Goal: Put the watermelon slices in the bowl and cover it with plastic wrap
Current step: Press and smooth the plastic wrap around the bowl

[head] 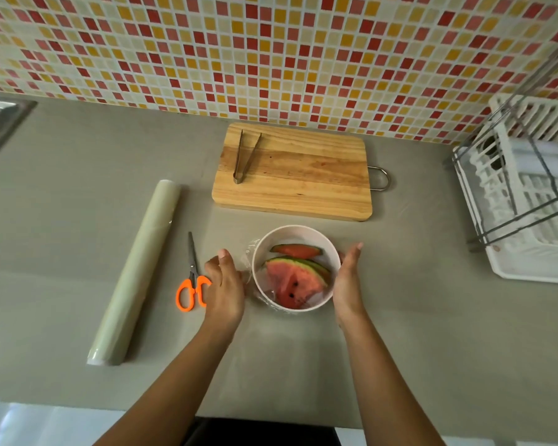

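Left hand (pixel 224 284) at nine o'clock, right hand (pixel 348 278) at three, flank the bowl (pixel 295 235), fingers straight and together, gripping nothing; scissors (pixel 192 278) crowd the left hand, bare tabletop (pixel 416 284) lies right.

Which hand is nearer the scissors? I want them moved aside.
The left hand. It sits just right of the scissors, overlapping their orange handles in the view. The right hand is on the bowl's far side.
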